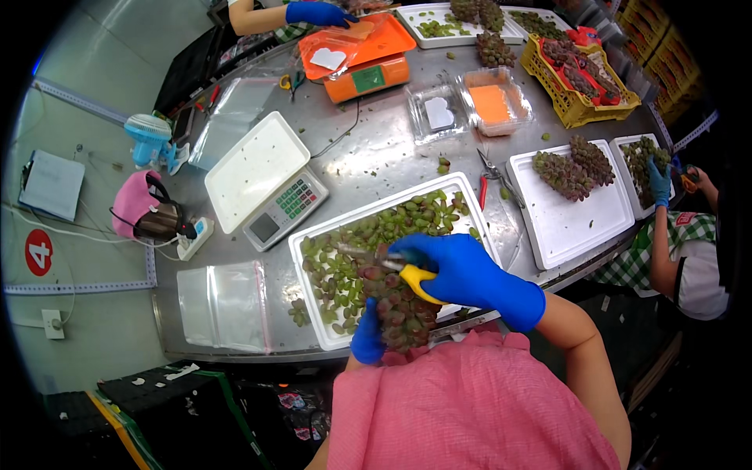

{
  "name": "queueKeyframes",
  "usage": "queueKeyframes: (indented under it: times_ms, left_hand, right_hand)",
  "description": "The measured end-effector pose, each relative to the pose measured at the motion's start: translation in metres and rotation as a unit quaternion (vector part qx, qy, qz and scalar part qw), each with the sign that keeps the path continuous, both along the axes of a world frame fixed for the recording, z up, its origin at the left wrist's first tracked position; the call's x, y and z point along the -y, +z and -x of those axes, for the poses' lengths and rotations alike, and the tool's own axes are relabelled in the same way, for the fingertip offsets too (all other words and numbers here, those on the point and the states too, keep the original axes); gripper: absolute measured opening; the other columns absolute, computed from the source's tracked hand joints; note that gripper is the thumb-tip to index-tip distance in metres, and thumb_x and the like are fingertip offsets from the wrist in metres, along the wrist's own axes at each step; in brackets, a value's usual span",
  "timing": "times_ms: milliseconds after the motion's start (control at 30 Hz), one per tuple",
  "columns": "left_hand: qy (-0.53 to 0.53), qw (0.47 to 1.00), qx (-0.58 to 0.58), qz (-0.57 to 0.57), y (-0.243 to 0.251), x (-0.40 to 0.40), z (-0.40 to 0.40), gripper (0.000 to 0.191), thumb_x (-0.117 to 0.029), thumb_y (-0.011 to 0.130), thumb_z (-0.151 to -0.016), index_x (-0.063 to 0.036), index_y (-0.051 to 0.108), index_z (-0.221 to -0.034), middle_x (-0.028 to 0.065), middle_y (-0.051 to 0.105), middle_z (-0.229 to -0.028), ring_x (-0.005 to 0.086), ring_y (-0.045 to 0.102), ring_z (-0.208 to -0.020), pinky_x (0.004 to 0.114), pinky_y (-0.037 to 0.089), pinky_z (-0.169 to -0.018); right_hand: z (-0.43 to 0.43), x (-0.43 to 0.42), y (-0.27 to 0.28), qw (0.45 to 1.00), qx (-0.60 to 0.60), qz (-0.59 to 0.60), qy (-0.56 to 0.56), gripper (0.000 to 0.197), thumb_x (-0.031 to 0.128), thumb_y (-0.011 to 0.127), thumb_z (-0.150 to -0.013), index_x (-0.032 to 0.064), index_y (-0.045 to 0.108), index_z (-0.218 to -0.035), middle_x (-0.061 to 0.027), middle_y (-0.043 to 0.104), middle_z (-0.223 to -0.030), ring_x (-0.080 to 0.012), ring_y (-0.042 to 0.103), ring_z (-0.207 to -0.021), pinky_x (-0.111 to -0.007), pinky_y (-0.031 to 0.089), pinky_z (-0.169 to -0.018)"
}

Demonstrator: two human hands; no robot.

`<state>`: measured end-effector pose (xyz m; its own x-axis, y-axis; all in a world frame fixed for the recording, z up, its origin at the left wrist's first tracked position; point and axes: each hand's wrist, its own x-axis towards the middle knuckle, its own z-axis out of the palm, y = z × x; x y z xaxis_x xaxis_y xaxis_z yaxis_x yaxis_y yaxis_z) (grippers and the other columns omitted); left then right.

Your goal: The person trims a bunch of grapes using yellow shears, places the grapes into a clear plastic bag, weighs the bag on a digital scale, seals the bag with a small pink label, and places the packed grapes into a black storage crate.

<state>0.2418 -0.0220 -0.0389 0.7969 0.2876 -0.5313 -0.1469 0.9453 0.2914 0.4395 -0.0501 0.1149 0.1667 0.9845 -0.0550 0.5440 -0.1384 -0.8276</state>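
Observation:
My right hand (470, 276), in a blue glove, grips yellow-handled scissors (418, 283); their blurred blades reach over the top of a bunch of reddish-green grapes (405, 320). On the bunch's left side is my left hand (368, 335), also gloved in blue and holding it, with part of the hand hidden behind the fruit. The bunch overlaps the near edge of a white foam tray (376, 205). Many loose green grapes (411, 217) lie in that tray. A small cluster of grapes (298, 312) rests on the metal table just left of it.
Left stand a digital scale (258, 170) and plastic bags (223, 305). Red-handled pruning snips (490, 176) lie beside another foam tray (578, 235) holding grapes. Beyond are clear plastic boxes (496, 103), a yellow crate (564, 106) and an orange scale (367, 76). Co-workers' gloved hands (320, 13) show at two edges.

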Motion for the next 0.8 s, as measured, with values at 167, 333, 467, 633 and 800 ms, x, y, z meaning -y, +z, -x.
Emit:
queueKeyframes:
  times_ms: [167, 333, 467, 633, 800]
  left_hand:
    - [0.027, 0.999, 0.021, 0.025, -0.001, -0.001, -0.009, 0.065, -0.053, 0.040, -0.078, -0.0073, 0.031, -0.123, 0.0124, 0.042, -0.118, 0.0251, 0.047, -0.103, 0.038, 0.041, -0.085]
    - [0.039, 0.999, 0.025, 0.016, 0.002, -0.009, -0.014, 0.064, -0.053, 0.040, -0.079, -0.0073, 0.032, -0.123, 0.0123, 0.042, -0.118, 0.0251, 0.047, -0.103, 0.038, 0.041, -0.085]
    - [0.048, 0.999, 0.023, 0.011, 0.003, -0.014, -0.016, 0.064, -0.052, 0.040, -0.079, -0.0073, 0.032, -0.123, 0.0123, 0.042, -0.118, 0.0252, 0.047, -0.103, 0.038, 0.041, -0.084]
    - [0.056, 0.998, 0.024, 0.003, 0.003, -0.021, -0.019, 0.063, -0.052, 0.040, -0.079, -0.0073, 0.032, -0.123, 0.0123, 0.042, -0.118, 0.0252, 0.047, -0.103, 0.038, 0.041, -0.084]
    - [0.067, 0.997, 0.029, -0.011, 0.005, -0.028, -0.026, 0.062, -0.051, 0.040, -0.079, -0.0073, 0.032, -0.123, 0.0122, 0.043, -0.117, 0.0252, 0.047, -0.102, 0.038, 0.041, -0.084]
  right_hand:
    - [-0.010, -0.005, 0.011, 0.997, -0.053, 0.013, -0.053, 0.029, 0.014, 0.058, -0.073, 0.0112, 0.053, -0.102, -0.0082, 0.058, -0.075, -0.0116, 0.055, -0.064, -0.024, 0.044, -0.059]
    - [-0.028, 0.009, 0.014, 0.998, 0.047, 0.014, -0.038, 0.040, 0.023, 0.060, -0.069, 0.0128, 0.049, -0.106, -0.0090, 0.057, -0.080, -0.0245, 0.057, -0.067, -0.033, 0.045, -0.058]
    - [-0.036, 0.021, 0.023, 0.978, 0.195, 0.021, 0.072, 0.050, 0.026, 0.060, -0.069, 0.0105, 0.043, -0.113, -0.0116, 0.053, -0.079, -0.0284, 0.053, -0.071, -0.036, 0.044, -0.057]
    - [-0.030, 0.019, 0.058, 0.953, 0.220, 0.104, 0.178, 0.050, 0.031, 0.056, -0.070, 0.0066, 0.044, -0.112, -0.0127, 0.054, -0.077, -0.0283, 0.054, -0.068, -0.037, 0.044, -0.056]
    - [-0.026, 0.012, 0.065, 0.922, 0.187, 0.244, 0.234, 0.046, 0.036, 0.050, -0.074, 0.0098, 0.046, -0.112, -0.0152, 0.056, -0.065, -0.0318, 0.055, -0.056, -0.039, 0.043, -0.049]
